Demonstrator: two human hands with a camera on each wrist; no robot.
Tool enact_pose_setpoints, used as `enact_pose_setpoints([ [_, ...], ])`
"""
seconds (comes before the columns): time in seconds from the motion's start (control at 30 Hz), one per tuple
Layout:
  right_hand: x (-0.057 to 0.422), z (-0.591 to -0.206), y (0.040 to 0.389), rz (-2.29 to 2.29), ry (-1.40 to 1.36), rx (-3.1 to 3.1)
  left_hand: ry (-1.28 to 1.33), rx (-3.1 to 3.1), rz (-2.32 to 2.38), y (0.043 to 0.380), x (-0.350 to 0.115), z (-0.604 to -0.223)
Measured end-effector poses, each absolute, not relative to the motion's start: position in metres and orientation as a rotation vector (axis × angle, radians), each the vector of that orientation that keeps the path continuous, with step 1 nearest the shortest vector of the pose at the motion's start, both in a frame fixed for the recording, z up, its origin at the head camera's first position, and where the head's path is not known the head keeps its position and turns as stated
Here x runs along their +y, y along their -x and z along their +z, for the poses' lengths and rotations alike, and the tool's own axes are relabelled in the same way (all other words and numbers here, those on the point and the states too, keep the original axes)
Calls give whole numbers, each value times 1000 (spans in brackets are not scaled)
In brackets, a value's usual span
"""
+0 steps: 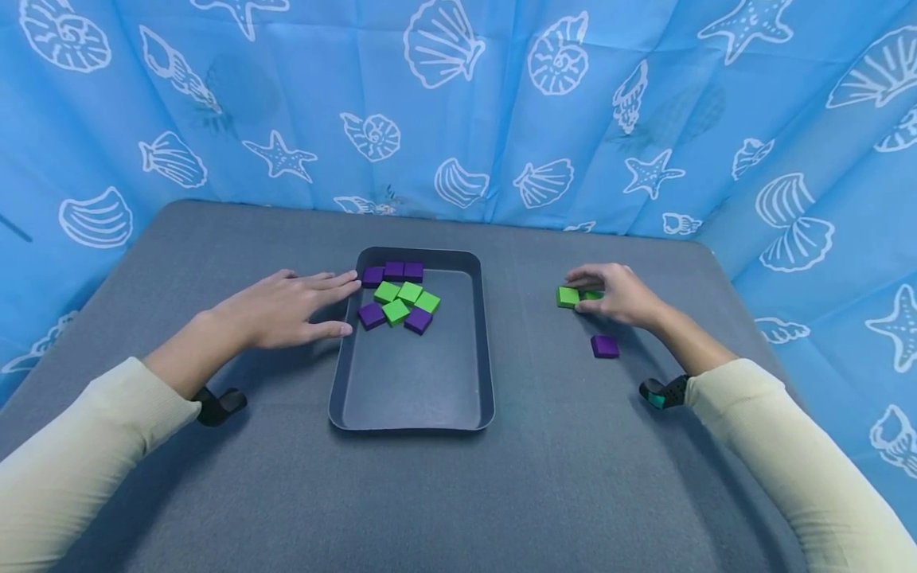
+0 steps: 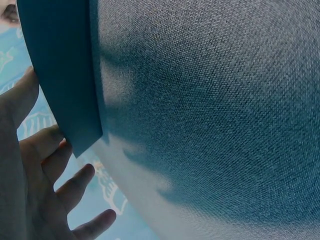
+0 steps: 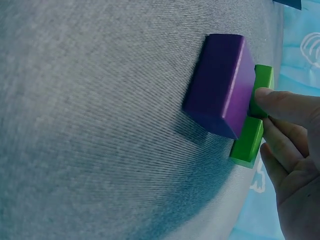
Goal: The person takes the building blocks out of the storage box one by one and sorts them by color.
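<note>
Two near sleeves [image 1: 68, 461]; your straight-fingered left hand [image 1: 282, 312] touches a nine-block tray [image 1: 411, 386], right hand [image 1: 622, 294] pinching one green block [image 1: 567, 298].

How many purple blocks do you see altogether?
6. In the tray: three purple blocks toward the far-left corner, one by the left wall, one nearer the middle. Another lies on the table, right of the tray.

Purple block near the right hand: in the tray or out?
Out: the purple block lies on the gray tabletop, apart from the tray, near the right hand.
</note>
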State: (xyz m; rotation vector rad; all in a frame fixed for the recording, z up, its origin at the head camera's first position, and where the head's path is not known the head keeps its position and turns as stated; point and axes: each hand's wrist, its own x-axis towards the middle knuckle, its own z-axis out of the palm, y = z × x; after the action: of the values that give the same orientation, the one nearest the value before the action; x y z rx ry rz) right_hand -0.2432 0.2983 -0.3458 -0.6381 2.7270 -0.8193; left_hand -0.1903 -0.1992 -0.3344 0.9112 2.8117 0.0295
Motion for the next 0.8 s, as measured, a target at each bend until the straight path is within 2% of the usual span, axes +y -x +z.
enact_pose_setpoints([
  [0.33, 279, -324, 252, -891, 743, 2753, -920, 2805, 16, 189, -198, -333],
  [0.8, 211, -296, 262, -916, 816, 2651, -920, 2798, 6, 190, -199, -334],
])
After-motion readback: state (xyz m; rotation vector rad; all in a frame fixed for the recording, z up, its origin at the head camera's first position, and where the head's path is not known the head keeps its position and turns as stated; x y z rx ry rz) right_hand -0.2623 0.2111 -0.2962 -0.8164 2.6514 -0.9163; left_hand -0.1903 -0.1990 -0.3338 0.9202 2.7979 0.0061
